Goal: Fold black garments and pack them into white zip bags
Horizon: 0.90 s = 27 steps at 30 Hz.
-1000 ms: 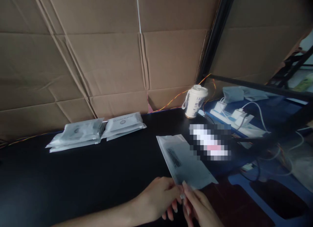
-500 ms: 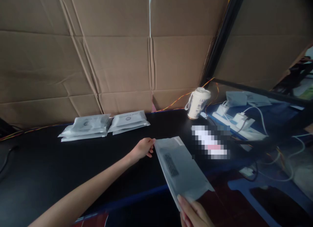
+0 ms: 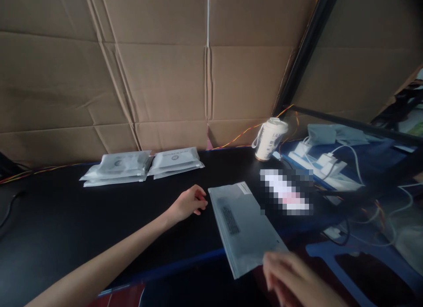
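Note:
A translucent frosted pouch (image 3: 247, 223) with a dark printed block and a white label lies slanted on the black table, its near end jutting past the front edge. My left hand (image 3: 191, 202) is just left of the pouch's far corner, fingers curled with a small gap from it and nothing visible in them. My right hand (image 3: 287, 274) is at the pouch's near right corner, blurred; whether its fingers touch the pouch is unclear. Two piles of similar frosted packets, a left one (image 3: 122, 166) and a right one (image 3: 176, 161), lie near the cardboard wall.
A white lidded cup (image 3: 270, 139) stands at the back right of the table (image 3: 158, 263). Beside it are a pixelated patch, a power strip (image 3: 324, 168) with plugs and cables, and a black metal frame (image 3: 307, 51). A blue stool (image 3: 330, 258) is at the lower right.
My left hand has come off the pouch's far corner and moved slightly left. My right hand has let go of the near left corner and shifted right along the near end.

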Each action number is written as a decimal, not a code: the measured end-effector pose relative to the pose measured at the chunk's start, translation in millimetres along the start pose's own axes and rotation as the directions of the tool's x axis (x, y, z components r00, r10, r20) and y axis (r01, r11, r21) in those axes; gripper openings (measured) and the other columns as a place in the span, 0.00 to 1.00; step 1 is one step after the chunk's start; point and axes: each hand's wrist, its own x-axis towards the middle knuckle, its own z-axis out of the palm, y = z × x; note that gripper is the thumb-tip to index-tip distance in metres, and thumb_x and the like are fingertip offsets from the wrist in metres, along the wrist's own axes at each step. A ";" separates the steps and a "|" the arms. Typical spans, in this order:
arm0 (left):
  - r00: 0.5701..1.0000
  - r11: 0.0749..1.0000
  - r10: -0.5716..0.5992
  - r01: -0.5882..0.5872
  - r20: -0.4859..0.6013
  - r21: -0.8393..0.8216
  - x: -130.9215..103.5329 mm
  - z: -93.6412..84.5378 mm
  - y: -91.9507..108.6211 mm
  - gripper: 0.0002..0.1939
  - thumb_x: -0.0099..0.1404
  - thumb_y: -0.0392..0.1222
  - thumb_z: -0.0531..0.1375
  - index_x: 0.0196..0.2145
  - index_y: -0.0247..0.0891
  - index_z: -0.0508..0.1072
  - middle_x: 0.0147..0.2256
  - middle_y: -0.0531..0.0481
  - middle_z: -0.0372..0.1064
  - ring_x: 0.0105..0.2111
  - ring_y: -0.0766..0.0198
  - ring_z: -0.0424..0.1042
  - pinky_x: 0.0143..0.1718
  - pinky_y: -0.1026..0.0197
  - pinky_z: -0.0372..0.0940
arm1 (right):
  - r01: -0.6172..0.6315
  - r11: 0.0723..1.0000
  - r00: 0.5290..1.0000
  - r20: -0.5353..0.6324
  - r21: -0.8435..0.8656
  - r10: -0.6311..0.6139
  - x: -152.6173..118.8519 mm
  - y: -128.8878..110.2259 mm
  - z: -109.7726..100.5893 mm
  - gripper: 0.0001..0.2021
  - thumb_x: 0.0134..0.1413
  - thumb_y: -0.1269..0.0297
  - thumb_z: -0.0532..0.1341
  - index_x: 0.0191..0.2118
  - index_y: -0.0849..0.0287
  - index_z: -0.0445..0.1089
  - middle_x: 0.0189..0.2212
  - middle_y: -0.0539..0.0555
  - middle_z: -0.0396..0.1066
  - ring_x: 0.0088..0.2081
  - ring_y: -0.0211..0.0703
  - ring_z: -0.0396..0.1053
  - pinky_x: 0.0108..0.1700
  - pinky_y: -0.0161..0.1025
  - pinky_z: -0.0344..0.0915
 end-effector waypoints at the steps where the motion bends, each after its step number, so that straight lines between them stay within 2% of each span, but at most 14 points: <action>1: 1.000 0.999 0.022 -0.022 0.013 0.023 -5.3 2.1 -1.5 0.12 0.51 0.37 0.66 0.32 0.37 0.68 0.26 0.55 0.65 0.25 0.67 0.68 0.23 0.67 0.64 | 0.039 0.999 0.999 -0.010 -0.029 -0.039 7.1 -4.7 -10.8 0.28 0.48 0.33 0.53 0.23 0.56 0.67 0.15 0.47 0.60 0.18 0.35 0.58 0.21 0.32 0.53; 2: 0.999 0.998 0.043 -0.044 0.029 0.044 -10.7 5.2 -2.1 0.11 0.49 0.37 0.67 0.30 0.37 0.69 0.25 0.55 0.65 0.25 0.68 0.67 0.24 0.68 0.63 | 0.089 0.993 0.990 -0.105 -0.072 -0.097 16.3 -9.7 -20.8 0.26 0.50 0.35 0.53 0.25 0.56 0.68 0.17 0.48 0.63 0.20 0.36 0.60 0.22 0.32 0.55; 4: 0.995 0.995 0.071 -0.076 0.065 0.067 -20.0 13.2 -1.4 0.08 0.49 0.39 0.67 0.26 0.37 0.72 0.24 0.55 0.67 0.26 0.67 0.67 0.26 0.68 0.62 | 0.173 0.958 0.927 -0.291 -0.231 -0.237 39.8 -18.5 -36.8 0.22 0.51 0.39 0.55 0.29 0.55 0.68 0.23 0.50 0.69 0.27 0.40 0.66 0.27 0.34 0.59; 6: 0.991 0.996 0.066 -0.073 0.115 0.058 -25.1 22.1 0.2 0.07 0.51 0.41 0.66 0.25 0.37 0.73 0.24 0.54 0.68 0.26 0.67 0.69 0.26 0.68 0.62 | 0.189 0.896 0.867 -0.360 -0.403 -0.345 66.2 -23.8 -46.2 0.20 0.51 0.41 0.56 0.31 0.54 0.68 0.29 0.52 0.72 0.33 0.46 0.69 0.33 0.37 0.61; 8: 0.985 0.999 0.027 -0.031 0.169 0.020 -25.1 29.9 1.0 0.09 0.56 0.45 0.63 0.27 0.36 0.73 0.26 0.52 0.70 0.23 0.66 0.71 0.22 0.67 0.63 | 0.153 0.851 0.840 -0.388 -0.502 -0.380 90.9 -25.6 -50.2 0.21 0.52 0.40 0.55 0.33 0.55 0.68 0.31 0.54 0.73 0.35 0.50 0.70 0.35 0.40 0.61; 11: 0.975 0.997 -0.040 0.054 0.219 -0.056 -19.8 37.4 0.7 0.14 0.60 0.50 0.59 0.33 0.34 0.70 0.31 0.48 0.72 0.20 0.64 0.74 0.19 0.65 0.65 | 0.085 0.825 0.851 -0.390 -0.559 -0.352 117.3 -26.5 -51.1 0.24 0.54 0.38 0.50 0.29 0.56 0.68 0.28 0.55 0.73 0.33 0.51 0.70 0.34 0.41 0.59; 15: 0.969 0.985 -0.095 0.124 0.226 -0.116 -15.9 42.4 3.0 0.19 0.62 0.55 0.57 0.37 0.34 0.65 0.34 0.44 0.74 0.21 0.62 0.75 0.20 0.63 0.68 | 0.143 0.826 0.886 -0.301 -0.545 -0.353 129.0 -32.8 -49.0 0.28 0.57 0.37 0.44 0.22 0.55 0.63 0.21 0.53 0.70 0.27 0.47 0.69 0.29 0.39 0.57; 21: 0.979 0.978 -0.091 0.123 0.183 -0.170 -18.6 45.2 12.3 0.30 0.61 0.62 0.55 0.49 0.34 0.61 0.30 0.45 0.75 0.19 0.61 0.75 0.18 0.63 0.68 | 0.225 0.839 0.833 -0.348 -0.496 -0.429 128.5 -48.8 -38.8 0.28 0.58 0.38 0.42 0.29 0.56 0.67 0.28 0.55 0.72 0.30 0.46 0.69 0.30 0.37 0.57; 24: 0.987 0.985 -0.061 0.083 0.149 -0.150 -19.5 43.4 17.1 0.30 0.62 0.61 0.55 0.52 0.36 0.60 0.32 0.45 0.74 0.20 0.62 0.74 0.17 0.64 0.66 | 0.261 0.826 0.809 -0.354 -0.499 -0.469 133.7 -54.8 -33.8 0.28 0.59 0.38 0.43 0.29 0.57 0.66 0.27 0.54 0.71 0.30 0.45 0.67 0.30 0.36 0.57; 27: 0.993 0.988 -0.020 0.037 0.117 -0.152 -20.7 40.1 21.4 0.28 0.60 0.56 0.59 0.51 0.36 0.61 0.37 0.44 0.73 0.24 0.61 0.74 0.20 0.64 0.67 | 0.324 0.797 0.786 -0.324 -0.510 -0.527 141.5 -59.6 -29.1 0.27 0.59 0.39 0.42 0.29 0.57 0.64 0.27 0.54 0.71 0.30 0.45 0.67 0.30 0.36 0.57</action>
